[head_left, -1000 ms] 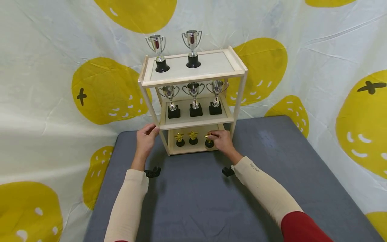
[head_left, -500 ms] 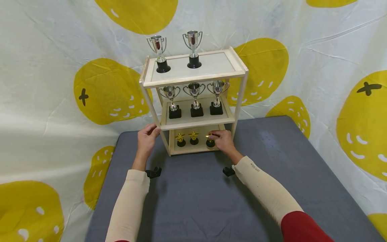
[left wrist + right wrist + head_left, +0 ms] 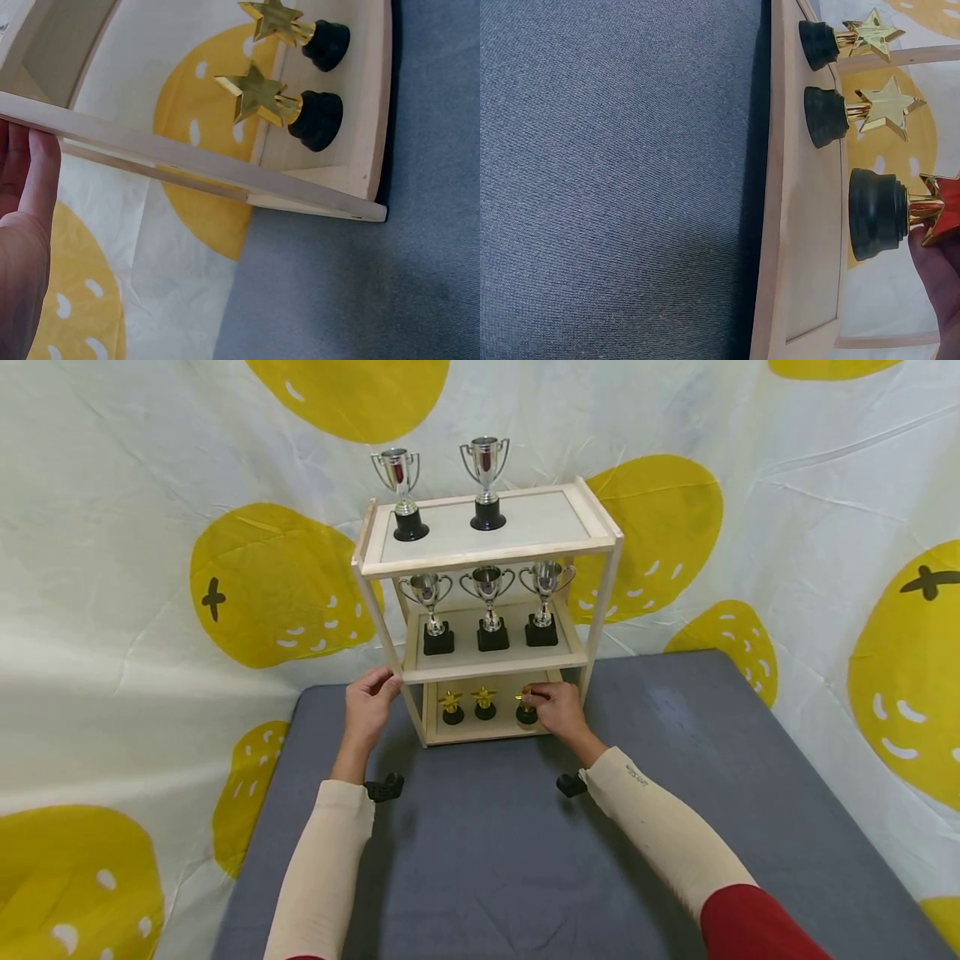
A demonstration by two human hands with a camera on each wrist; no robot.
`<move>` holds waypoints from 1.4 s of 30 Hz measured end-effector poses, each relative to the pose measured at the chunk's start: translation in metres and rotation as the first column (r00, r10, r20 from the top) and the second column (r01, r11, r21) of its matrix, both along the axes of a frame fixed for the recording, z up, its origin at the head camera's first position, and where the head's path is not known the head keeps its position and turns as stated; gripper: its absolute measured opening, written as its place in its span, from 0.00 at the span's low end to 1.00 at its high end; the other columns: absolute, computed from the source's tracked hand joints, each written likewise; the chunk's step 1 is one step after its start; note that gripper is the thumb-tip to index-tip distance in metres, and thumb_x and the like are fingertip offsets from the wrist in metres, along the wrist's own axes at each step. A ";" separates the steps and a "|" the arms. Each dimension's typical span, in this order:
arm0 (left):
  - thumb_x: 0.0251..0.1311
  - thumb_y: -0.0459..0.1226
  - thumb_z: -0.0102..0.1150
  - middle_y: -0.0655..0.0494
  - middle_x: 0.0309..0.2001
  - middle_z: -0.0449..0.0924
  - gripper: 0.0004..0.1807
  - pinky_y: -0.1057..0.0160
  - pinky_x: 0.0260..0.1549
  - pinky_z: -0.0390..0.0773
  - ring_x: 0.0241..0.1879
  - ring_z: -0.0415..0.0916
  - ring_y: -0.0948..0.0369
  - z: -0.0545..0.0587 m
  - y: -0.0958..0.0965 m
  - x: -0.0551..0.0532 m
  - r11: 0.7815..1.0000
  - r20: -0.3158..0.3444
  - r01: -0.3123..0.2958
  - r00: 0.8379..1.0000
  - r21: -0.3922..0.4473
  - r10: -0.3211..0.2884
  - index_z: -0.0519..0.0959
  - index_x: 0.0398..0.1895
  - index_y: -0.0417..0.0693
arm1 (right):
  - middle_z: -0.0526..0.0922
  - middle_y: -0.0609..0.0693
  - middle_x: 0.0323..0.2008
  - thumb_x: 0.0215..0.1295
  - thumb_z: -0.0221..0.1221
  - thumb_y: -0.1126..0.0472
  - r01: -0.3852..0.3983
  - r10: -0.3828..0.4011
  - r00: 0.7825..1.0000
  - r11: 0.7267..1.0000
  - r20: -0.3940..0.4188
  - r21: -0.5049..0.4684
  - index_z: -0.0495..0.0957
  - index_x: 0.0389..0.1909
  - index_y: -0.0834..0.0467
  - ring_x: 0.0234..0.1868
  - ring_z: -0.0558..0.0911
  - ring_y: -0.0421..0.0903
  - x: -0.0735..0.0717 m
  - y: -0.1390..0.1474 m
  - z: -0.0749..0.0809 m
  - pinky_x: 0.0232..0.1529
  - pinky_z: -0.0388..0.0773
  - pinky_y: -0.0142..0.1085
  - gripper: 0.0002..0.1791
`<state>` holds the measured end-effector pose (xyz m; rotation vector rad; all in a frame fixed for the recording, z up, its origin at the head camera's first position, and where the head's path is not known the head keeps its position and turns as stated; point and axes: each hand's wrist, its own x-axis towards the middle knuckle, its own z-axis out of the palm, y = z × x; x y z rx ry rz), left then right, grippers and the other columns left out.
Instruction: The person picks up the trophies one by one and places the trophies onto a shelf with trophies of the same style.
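My right hand (image 3: 558, 708) pinches a gold star trophy (image 3: 877, 214) by its star, at the right side of the bottom shelf. Its black base stands upright, close over the shelf board; the fingers partly hide the star, whose face looks red in the right wrist view. Two more gold star trophies, a left one (image 3: 452, 708) and a middle one (image 3: 484, 703), stand to its left on the same level. My left hand (image 3: 367, 710) holds the left front post of the wooden shelf rack (image 3: 491, 675) by the middle board's corner, fingertips at the post (image 3: 172, 154).
Three silver cups, among them a centre cup (image 3: 491, 610), stand on the middle level. Two taller silver cups, a left one (image 3: 405, 497) and a right one (image 3: 487, 485), are on top. The rack sits on a grey cloth-covered table (image 3: 480, 860) before a fruit-patterned curtain (image 3: 150, 610).
The whole head view has shifted slightly, so everything appears a little further right. Both hands keep their places on the rack and the star trophy.
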<state>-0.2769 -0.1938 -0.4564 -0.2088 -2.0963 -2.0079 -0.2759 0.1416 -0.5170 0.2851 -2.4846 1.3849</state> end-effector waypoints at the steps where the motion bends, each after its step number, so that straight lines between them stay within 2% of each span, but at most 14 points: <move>1: 0.71 0.32 0.61 0.70 0.40 0.81 0.18 0.76 0.49 0.84 0.46 0.82 0.72 0.000 0.000 0.000 1.000 -0.001 0.002 1.000 -0.004 -0.002 0.82 0.58 0.27 | 0.92 0.60 0.41 0.68 0.67 0.66 0.006 -0.006 1.000 1.000 0.001 0.007 0.91 0.45 0.64 0.38 0.90 0.56 -0.001 0.000 -0.001 0.36 0.84 0.36 0.09; 10: 0.72 0.32 0.61 0.68 0.41 0.81 0.18 0.75 0.49 0.85 0.47 0.82 0.70 0.001 -0.001 0.002 1.000 -0.006 0.009 1.000 -0.008 -0.009 0.82 0.59 0.28 | 0.92 0.60 0.40 0.69 0.67 0.65 0.016 -0.016 1.000 1.000 -0.014 0.021 0.91 0.45 0.65 0.36 0.90 0.56 -0.003 0.000 -0.002 0.35 0.83 0.37 0.09; 16: 0.72 0.32 0.61 0.69 0.41 0.81 0.18 0.76 0.49 0.85 0.46 0.82 0.71 0.001 -0.001 0.002 1.000 -0.002 0.008 1.000 -0.020 -0.008 0.81 0.59 0.28 | 0.92 0.60 0.40 0.68 0.67 0.66 0.022 -0.021 1.000 0.999 -0.023 0.025 0.91 0.44 0.63 0.38 0.90 0.56 -0.006 0.000 -0.002 0.39 0.87 0.45 0.09; 27: 0.73 0.33 0.60 0.69 0.42 0.80 0.18 0.77 0.50 0.84 0.47 0.81 0.72 0.000 -0.002 0.001 0.999 0.018 0.002 1.000 -0.034 -0.001 0.81 0.59 0.28 | 0.92 0.59 0.42 0.70 0.66 0.63 0.031 -0.032 0.999 0.999 0.030 0.016 0.91 0.47 0.62 0.39 0.90 0.56 -0.008 -0.001 -0.001 0.40 0.86 0.43 0.10; 36: 0.73 0.34 0.60 0.65 0.44 0.79 0.19 0.76 0.50 0.84 0.47 0.81 0.71 0.001 -0.001 0.003 0.999 0.039 0.006 0.999 -0.036 -0.005 0.81 0.59 0.28 | 0.92 0.60 0.42 0.69 0.66 0.64 0.035 -0.035 0.999 0.999 0.029 0.016 0.90 0.47 0.64 0.40 0.90 0.58 -0.010 -0.004 0.001 0.43 0.88 0.52 0.11; 42: 0.73 0.33 0.60 0.64 0.44 0.80 0.18 0.76 0.50 0.84 0.47 0.81 0.72 0.001 -0.001 0.002 1.000 0.027 0.004 1.000 -0.031 -0.004 0.81 0.60 0.29 | 0.92 0.61 0.41 0.68 0.67 0.66 0.033 -0.033 0.999 0.999 0.029 0.003 0.90 0.46 0.65 0.41 0.90 0.59 -0.012 -0.005 0.000 0.43 0.88 0.51 0.10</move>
